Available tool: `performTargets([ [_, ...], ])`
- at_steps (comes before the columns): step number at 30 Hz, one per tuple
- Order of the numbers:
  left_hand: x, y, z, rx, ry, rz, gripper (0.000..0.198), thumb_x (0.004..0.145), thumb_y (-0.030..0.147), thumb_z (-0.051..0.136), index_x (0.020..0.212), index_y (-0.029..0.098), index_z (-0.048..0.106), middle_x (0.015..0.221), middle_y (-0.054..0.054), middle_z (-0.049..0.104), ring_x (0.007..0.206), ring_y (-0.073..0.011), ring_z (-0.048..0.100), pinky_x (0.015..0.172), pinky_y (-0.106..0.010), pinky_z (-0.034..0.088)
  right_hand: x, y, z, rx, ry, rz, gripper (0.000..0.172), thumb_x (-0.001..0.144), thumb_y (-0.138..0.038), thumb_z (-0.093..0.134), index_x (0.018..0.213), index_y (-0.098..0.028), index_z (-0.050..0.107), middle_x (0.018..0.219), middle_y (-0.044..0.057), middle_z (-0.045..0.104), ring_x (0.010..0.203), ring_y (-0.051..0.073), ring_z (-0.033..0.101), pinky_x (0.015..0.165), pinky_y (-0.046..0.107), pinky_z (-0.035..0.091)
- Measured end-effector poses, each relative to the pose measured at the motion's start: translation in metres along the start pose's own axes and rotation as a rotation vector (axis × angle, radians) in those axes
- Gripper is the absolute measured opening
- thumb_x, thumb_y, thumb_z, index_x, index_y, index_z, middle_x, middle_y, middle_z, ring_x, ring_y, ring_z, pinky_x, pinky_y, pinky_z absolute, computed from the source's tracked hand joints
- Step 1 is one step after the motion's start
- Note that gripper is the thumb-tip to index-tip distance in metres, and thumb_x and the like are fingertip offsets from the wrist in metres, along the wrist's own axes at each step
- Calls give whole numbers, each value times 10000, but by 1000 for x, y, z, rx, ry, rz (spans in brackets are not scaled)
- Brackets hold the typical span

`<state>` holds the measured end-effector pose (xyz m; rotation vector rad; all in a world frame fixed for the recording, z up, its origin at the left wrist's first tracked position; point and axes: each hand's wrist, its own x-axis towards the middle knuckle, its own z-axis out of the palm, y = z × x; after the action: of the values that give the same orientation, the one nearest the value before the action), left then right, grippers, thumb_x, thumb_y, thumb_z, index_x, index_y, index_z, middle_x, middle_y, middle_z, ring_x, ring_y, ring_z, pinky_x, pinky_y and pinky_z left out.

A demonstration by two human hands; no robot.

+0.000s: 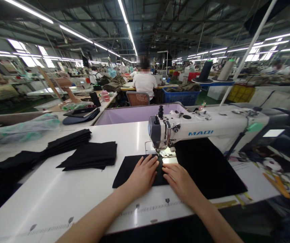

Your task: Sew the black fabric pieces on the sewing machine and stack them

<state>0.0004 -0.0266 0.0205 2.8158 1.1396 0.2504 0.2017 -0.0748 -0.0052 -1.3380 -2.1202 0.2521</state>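
My left hand lies flat with its fingers stretched out on a black fabric piece, just in front of the sewing machine. My right hand rests at that piece's right edge, palm down, fingers extended toward the presser foot. The machine's lamp lights the needle area, close to the fingertips of both hands. A larger black fabric panel spreads under the machine arm, right of my right hand. Whether it joins the left piece is hidden.
Black fabric stacks lie on the white table, left of my hands. Orange-handled scissors lie at the right. Behind the table stands a lilac-lined bin. Thread cones stand on a rack. A person in white sits ahead.
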Motion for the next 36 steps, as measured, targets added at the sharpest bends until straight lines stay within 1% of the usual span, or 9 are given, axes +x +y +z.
performTargets([
  [2, -14, 12, -1, -12, -25, 101, 376, 974, 172, 486, 1339, 176, 577, 1443, -83, 559, 1339, -280, 505, 1128, -484, 410, -15, -3, -3, -3, -5, -42, 257, 996, -223, 476, 1167, -183, 664, 1207, 94, 679, 1130, 233, 607, 1002, 434, 509],
  [4, -28, 21, 1, -7, -48, 188, 379, 978, 176, 498, 1351, 170, 565, 1440, -84, 561, 1317, -280, 530, 1107, -463, 444, -28, -5, -6, -39, -12, -94, 258, 997, -229, 477, 1173, -175, 658, 1207, 96, 682, 1126, 237, 612, 1008, 437, 508],
  [7, -40, 27, 5, 42, -46, 218, 410, 993, 174, 483, 1402, 158, 510, 1497, -87, 495, 1357, -299, 488, 1092, -488, 459, -38, -6, -9, -104, -16, -156, 272, 995, -230, 486, 1210, -167, 642, 1220, 88, 687, 1133, 245, 614, 1024, 451, 501],
  [9, -42, 26, 6, 58, -32, 217, 398, 1009, 199, 464, 1402, 160, 507, 1498, -82, 493, 1356, -295, 490, 1083, -491, 468, -37, -5, -10, -123, -22, -170, 275, 993, -222, 488, 1219, -176, 638, 1227, 77, 689, 1135, 243, 614, 1038, 466, 491],
  [17, -22, 7, 1, 60, 43, 214, 360, 1007, 228, 457, 1336, 134, 572, 1426, -115, 569, 1284, -294, 563, 1032, -478, 510, -13, 2, -9, -75, -44, -120, 256, 996, -215, 488, 1185, -222, 661, 1212, 55, 698, 1130, 221, 613, 1092, 496, 425],
  [24, 0, -16, -1, 39, 93, 220, 357, 1025, 256, 408, 1317, 165, 592, 1372, -114, 614, 1235, -273, 596, 1017, -460, 516, 19, 7, -13, -48, -65, -111, 211, 990, -219, 521, 1114, -198, 690, 1151, 47, 713, 1070, 202, 613, 1023, 427, 457],
  [29, 16, -31, 1, 16, 112, 209, 351, 1015, 264, 415, 1295, 185, 611, 1342, -114, 627, 1231, -269, 588, 1024, -448, 511, 36, 13, -9, -76, -72, -105, 196, 988, -214, 523, 1036, -202, 713, 1115, 41, 722, 1050, 213, 611, 1001, 435, 455],
  [33, 30, -44, 2, -2, 97, 202, 353, 1011, 273, 427, 1291, 161, 611, 1361, -127, 613, 1246, -280, 576, 1059, -460, 480, 42, 14, -7, -91, -81, -70, 199, 985, -218, 523, 1029, -205, 717, 1129, 47, 721, 1039, 225, 616, 983, 449, 466],
  [36, 35, -52, 3, 1, 68, 179, 361, 1021, 290, 418, 1305, 163, 603, 1397, -125, 587, 1281, -273, 550, 1088, -455, 446, 36, 14, -5, -66, -77, -49, 214, 991, -224, 507, 1078, -205, 702, 1179, 55, 704, 1086, 227, 608, 995, 445, 474],
])
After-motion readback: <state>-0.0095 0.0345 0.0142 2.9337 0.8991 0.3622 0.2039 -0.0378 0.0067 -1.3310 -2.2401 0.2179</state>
